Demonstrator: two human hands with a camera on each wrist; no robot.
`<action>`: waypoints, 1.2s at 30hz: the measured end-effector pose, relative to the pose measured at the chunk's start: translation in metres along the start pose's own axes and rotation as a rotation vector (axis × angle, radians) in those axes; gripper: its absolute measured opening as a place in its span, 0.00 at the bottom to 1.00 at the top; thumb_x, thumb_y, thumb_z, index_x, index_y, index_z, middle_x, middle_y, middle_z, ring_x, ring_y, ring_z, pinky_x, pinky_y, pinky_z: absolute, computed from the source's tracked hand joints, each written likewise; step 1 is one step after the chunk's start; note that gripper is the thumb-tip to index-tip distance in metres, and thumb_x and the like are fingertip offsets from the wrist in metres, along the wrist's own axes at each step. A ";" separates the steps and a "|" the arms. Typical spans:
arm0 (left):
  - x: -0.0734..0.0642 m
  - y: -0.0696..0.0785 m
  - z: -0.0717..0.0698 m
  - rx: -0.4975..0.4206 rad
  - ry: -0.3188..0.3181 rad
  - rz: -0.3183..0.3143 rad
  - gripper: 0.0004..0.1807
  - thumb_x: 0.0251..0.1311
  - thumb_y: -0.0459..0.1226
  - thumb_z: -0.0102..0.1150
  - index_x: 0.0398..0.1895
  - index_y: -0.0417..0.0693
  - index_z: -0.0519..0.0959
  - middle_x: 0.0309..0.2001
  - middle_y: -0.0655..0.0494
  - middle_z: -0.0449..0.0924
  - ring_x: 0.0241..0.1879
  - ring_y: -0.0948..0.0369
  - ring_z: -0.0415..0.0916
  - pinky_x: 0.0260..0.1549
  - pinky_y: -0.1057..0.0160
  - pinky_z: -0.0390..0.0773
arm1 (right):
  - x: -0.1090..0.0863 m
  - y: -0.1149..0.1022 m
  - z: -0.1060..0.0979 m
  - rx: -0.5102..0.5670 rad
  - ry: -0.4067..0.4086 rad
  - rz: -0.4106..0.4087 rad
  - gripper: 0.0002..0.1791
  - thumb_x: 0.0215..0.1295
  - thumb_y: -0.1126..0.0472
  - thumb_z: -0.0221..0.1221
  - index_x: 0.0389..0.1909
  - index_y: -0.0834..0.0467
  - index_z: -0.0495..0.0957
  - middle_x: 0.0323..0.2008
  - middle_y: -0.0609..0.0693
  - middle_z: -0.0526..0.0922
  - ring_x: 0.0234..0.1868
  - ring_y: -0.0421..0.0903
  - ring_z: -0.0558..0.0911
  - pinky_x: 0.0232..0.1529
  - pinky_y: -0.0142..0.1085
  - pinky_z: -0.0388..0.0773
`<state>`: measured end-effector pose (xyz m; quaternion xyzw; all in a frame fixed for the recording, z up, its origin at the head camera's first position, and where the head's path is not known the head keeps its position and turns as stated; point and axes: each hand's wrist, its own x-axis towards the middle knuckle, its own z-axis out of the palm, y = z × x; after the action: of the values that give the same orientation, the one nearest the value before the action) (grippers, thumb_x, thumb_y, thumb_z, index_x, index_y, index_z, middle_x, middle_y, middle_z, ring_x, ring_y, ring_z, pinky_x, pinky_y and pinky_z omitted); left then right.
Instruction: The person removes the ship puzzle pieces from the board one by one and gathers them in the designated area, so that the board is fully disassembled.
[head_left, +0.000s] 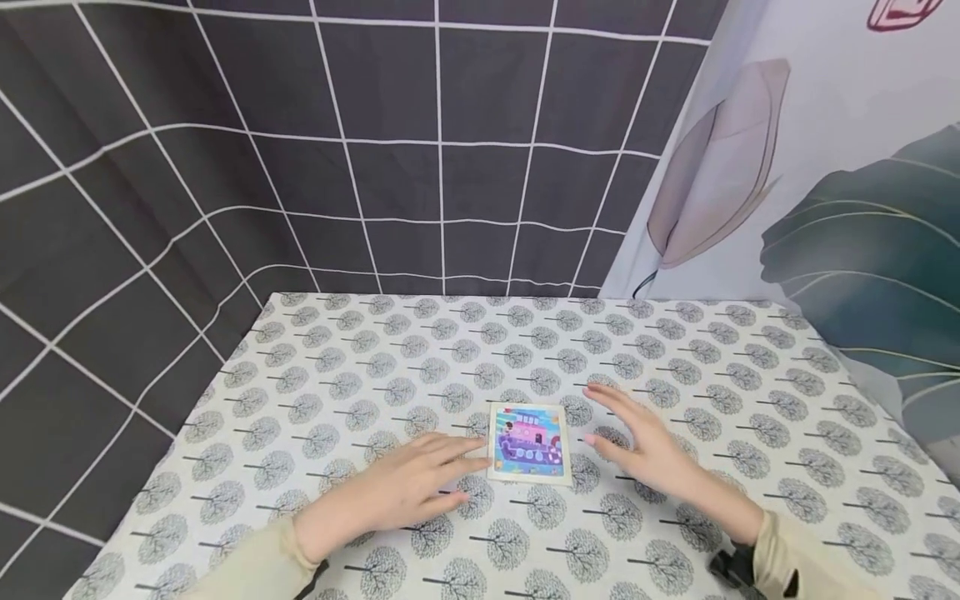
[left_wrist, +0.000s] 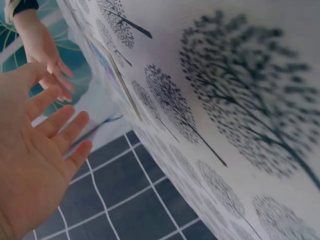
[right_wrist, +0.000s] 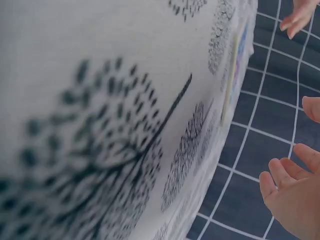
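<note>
A flat, nearly square picture board [head_left: 529, 445] lies on the patterned cloth, with a cream border and a colourful scene of a pink building. To its left is my left hand [head_left: 412, 482], fingers loosely straight, fingertips right at the board's left edge in the head view. My right hand [head_left: 645, 442] hovers beyond the opposite edge, thumb and fingers spread, a gap between it and the board. Neither hand holds anything. Seen edge-on, the board [left_wrist: 119, 82] is a thin strip in the left wrist view; in the right wrist view the board [right_wrist: 231, 75] looks just as thin.
A white cloth [head_left: 315, 400] printed with grey trees covers the table. Behind it and at the left hangs a dark curtain [head_left: 390, 179] with a white grid. A pale curtain [head_left: 810, 192] with large leaf shapes hangs at the right.
</note>
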<state>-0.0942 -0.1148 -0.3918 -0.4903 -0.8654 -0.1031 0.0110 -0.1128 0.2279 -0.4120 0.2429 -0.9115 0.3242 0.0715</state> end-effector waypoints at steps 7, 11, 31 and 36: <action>0.021 -0.001 0.006 0.016 -0.054 0.037 0.25 0.68 0.49 0.43 0.65 0.53 0.67 0.68 0.55 0.62 0.64 0.56 0.64 0.65 0.52 0.62 | 0.021 -0.004 0.010 0.005 -0.090 -0.036 0.33 0.57 0.58 0.62 0.64 0.62 0.65 0.64 0.58 0.67 0.62 0.61 0.68 0.60 0.60 0.63; 0.030 -0.002 0.008 0.019 -0.103 0.036 0.26 0.67 0.50 0.44 0.65 0.50 0.67 0.65 0.54 0.66 0.62 0.57 0.67 0.65 0.53 0.63 | 0.032 -0.009 0.020 0.019 -0.156 -0.066 0.32 0.57 0.59 0.62 0.63 0.62 0.66 0.63 0.59 0.69 0.60 0.60 0.71 0.59 0.58 0.67; 0.058 0.000 0.019 0.048 -0.275 0.019 0.31 0.65 0.53 0.44 0.69 0.53 0.61 0.69 0.48 0.56 0.67 0.55 0.57 0.68 0.57 0.56 | 0.080 -0.025 0.053 -0.010 -0.311 -0.017 0.23 0.55 0.56 0.65 0.52 0.57 0.77 0.47 0.50 0.82 0.49 0.47 0.79 0.55 0.46 0.75; 0.060 0.001 0.020 0.077 -0.282 0.035 0.32 0.65 0.55 0.43 0.70 0.56 0.59 0.70 0.49 0.54 0.67 0.55 0.56 0.68 0.57 0.57 | 0.086 -0.031 0.055 0.017 -0.318 0.039 0.21 0.52 0.61 0.67 0.49 0.58 0.79 0.43 0.50 0.84 0.46 0.46 0.81 0.53 0.43 0.77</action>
<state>-0.1226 -0.0599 -0.4041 -0.5140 -0.8531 0.0004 -0.0900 -0.1716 0.1384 -0.4132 0.2740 -0.9130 0.2909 -0.0820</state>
